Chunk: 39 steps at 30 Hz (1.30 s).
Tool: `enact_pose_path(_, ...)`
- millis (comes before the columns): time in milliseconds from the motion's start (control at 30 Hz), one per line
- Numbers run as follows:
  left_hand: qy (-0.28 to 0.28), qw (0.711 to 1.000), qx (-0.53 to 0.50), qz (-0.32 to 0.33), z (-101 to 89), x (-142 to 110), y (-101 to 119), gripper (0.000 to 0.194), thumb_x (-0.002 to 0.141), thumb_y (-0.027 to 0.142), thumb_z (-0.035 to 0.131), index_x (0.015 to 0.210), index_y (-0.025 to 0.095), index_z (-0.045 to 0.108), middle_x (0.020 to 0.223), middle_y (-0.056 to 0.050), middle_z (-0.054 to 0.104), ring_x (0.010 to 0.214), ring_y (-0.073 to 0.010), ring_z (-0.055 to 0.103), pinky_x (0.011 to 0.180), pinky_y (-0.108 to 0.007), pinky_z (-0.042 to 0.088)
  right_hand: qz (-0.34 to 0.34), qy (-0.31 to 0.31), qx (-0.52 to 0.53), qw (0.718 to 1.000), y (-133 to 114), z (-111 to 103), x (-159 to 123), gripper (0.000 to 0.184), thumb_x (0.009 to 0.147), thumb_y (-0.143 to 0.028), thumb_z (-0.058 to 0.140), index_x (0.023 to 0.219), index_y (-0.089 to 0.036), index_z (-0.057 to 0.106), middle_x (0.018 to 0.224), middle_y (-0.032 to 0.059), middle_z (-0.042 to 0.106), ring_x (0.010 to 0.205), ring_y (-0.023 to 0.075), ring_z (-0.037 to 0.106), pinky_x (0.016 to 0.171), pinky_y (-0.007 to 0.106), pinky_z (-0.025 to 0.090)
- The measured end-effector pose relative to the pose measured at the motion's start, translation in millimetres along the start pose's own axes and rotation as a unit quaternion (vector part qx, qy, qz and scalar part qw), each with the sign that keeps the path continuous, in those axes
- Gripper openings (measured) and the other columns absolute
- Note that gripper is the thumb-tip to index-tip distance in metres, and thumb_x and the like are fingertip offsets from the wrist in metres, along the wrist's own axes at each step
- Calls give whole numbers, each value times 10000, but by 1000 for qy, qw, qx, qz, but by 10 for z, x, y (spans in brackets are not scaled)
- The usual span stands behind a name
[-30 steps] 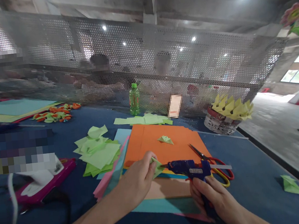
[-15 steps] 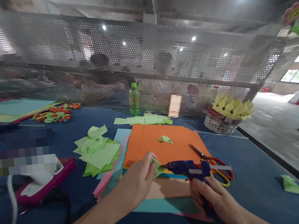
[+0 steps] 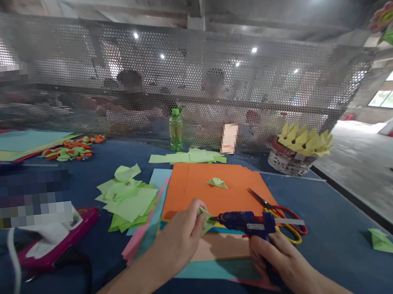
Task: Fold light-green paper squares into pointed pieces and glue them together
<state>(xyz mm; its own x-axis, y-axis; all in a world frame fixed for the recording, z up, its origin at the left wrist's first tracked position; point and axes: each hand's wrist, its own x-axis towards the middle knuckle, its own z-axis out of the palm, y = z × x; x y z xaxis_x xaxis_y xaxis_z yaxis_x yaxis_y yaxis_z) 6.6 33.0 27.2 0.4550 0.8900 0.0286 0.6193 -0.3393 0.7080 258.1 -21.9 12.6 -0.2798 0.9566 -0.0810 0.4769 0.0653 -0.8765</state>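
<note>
My left hand (image 3: 186, 232) pinches a folded green paper piece (image 3: 207, 223) above the stacked coloured sheets. Wrapped around the handle of a blue hot glue gun (image 3: 249, 221) is my right hand (image 3: 281, 257). The gun's nozzle points left and meets the folded paper, and a pale glue stick (image 3: 290, 222) sticks out of its back. Beneath the hands lies orange paper (image 3: 193, 180) on top of other colours. On it rest another folded green piece (image 3: 217, 183) and scissors (image 3: 267, 205) with red and yellow handles, partly hidden behind the gun.
Loose green paper squares (image 3: 132, 200) lie left of the stack. A magenta power strip (image 3: 59, 241) with cables is at the left. Behind stand a green bottle (image 3: 176, 130) and a woven basket (image 3: 289, 160). A folded green piece (image 3: 384, 242) lies right. Perforated metal screen (image 3: 182, 83) borders the table.
Almost nothing differs. Both hands keep the same hold, with the glue gun still at the folded paper; the view has shifted very slightly.
</note>
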Motion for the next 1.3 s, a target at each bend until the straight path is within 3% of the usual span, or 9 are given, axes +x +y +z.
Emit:
enact_pose_path(133, -2, 1000, -2, 4, -1, 4, 1, 313, 1058, 480, 229, 1000, 231, 410, 638, 54, 377, 579, -176, 432, 569, -305, 269, -1, 28, -33, 999, 22, 5, -27, 593, 984, -613, 404, 607, -189, 574, 654, 16, 602, 683, 159, 568, 776, 260, 461)
enact_pose_path(300, -5, 1000, -1, 16, -25, -1, 20, 323, 1066, 473, 227, 1007, 223, 422, 626, 54, 365, 560, -169, 425, 563, -310, 262, -35, 81, -33, 996, 14, 18, -19, 482, 938, -601, 514, 1094, -187, 705, 1072, 85, 708, 1036, 266, 628, 953, 312, 488)
enact_pose_path(467, 3, 1000, 10, 13, -29, 0, 15, 334, 1066, 478, 221, 1025, 221, 430, 611, 56, 365, 547, -172, 436, 550, -307, 255, -40, 85, -48, 994, 114, -1, -34, 501, 941, -574, 528, 1220, -188, 682, 1178, 119, 690, 1178, 312, 587, 1053, 369, 458)
enact_pose_path(567, 11, 1000, 24, 15, -4, 6, -4, 346, 1064, 492, 213, 1009, 221, 421, 607, 59, 369, 531, -172, 431, 539, -305, 248, -37, 106, -72, 991, 206, -3, -61, 465, 902, -542, 614, 1199, -193, 693, 1159, 123, 691, 1157, 312, 599, 1067, 392, 450)
enact_pose_path(633, 16, 999, 34, 23, 21, 9, -23, 349, 1065, 493, 204, 992, 222, 412, 620, 56, 383, 527, -170, 430, 537, -305, 247, -46, 103, -98, 989, 165, 5, -72, 393, 898, -517, 626, 1086, -188, 733, 1023, 112, 716, 1036, 296, 647, 999, 380, 498)
enact_pose_path(733, 24, 998, 44, 38, 63, 14, -62, 354, 1068, 493, 198, 957, 226, 404, 663, 45, 424, 550, -169, 452, 550, -305, 253, -96, 70, -114, 986, -62, 12, -74, 361, 970, -463, 507, 1002, -196, 748, 813, 82, 711, 841, 250, 674, 853, 331, 549)
enact_pose_path(867, 27, 998, 45, 45, 95, 20, -105, 367, 1067, 508, 192, 955, 230, 404, 678, 41, 440, 566, -175, 471, 565, -307, 260, -143, 68, -124, 980, -301, -11, -82, 311, 957, -426, 520, 945, -226, 758, 830, 81, 732, 807, 234, 675, 806, 288, 548)
enact_pose_path(1067, 24, 998, 42, 39, 78, 14, -107, 353, 1069, 499, 201, 983, 233, 416, 688, 35, 476, 602, -185, 514, 577, -307, 275, -160, 109, -190, 962, -146, -8, -90, 326, 967, -416, 493, 989, -210, 744, 903, 100, 742, 878, 248, 685, 840, 290, 541)
enact_pose_path(1300, 30, 997, 54, 38, 79, 21, -101, 359, 1066, 498, 198, 986, 230, 422, 660, 43, 456, 569, -177, 493, 558, -300, 270, -163, 84, -184, 966, -51, 26, -17, 296, 941, -368, 492, 954, -195, 732, 844, 99, 726, 780, 237, 675, 777, 312, 537)
